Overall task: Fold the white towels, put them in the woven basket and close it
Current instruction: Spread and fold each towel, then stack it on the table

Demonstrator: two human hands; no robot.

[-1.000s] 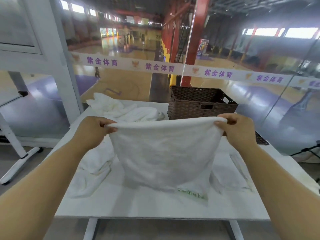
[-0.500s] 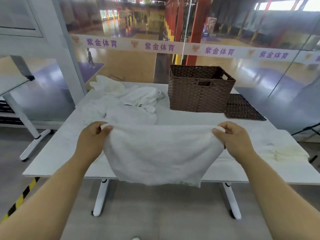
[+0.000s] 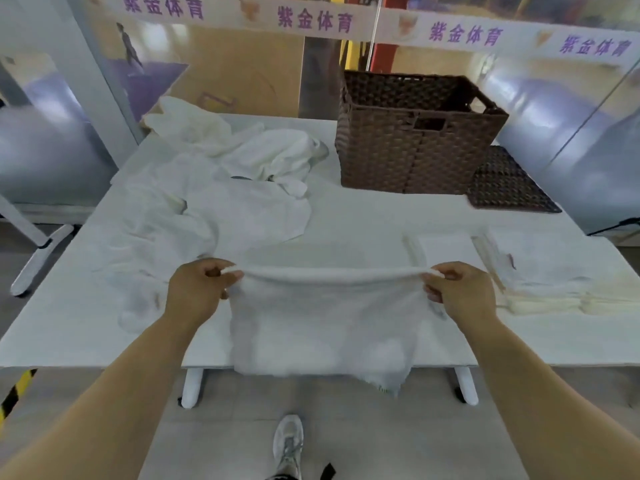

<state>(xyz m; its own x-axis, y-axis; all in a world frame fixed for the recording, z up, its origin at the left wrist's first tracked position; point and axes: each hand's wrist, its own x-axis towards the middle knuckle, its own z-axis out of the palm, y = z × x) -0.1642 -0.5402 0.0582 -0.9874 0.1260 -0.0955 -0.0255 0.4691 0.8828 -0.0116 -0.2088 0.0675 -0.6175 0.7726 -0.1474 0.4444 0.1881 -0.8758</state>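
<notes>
Wide white table (image 3: 349, 216) fills the view, and there is plenty of linen on it. At 10 o'clock sprawls a loose heap of white towels (image 3: 221, 188), crumpled and unfolded, running from the far edge towards the near left. Front and centre, at 6 o'clock, one white towel (image 3: 322, 327) is stretched out by its top edge, and its lower part drapes over the near table edge with a ragged corner hanging below it. Up at 1 o'clock stands the woven basket (image 3: 412, 140), dark brown, upright and open at the top, well apart from the held towel. Just beside it, at its 4 o'clock, the flat woven lid (image 3: 509, 183) lies on the table. Over at 3 o'clock sit some flat pale cloths (image 3: 557, 296), stacked near the right edge. Now the hands: the left hand (image 3: 199, 289) pinches the towel's top left corner, fingers curled round it, and the right hand (image 3: 457, 292) grips the top right corner the same way. Down at 6 o'clock, on the floor, one grey shoe (image 3: 288, 441).
</notes>
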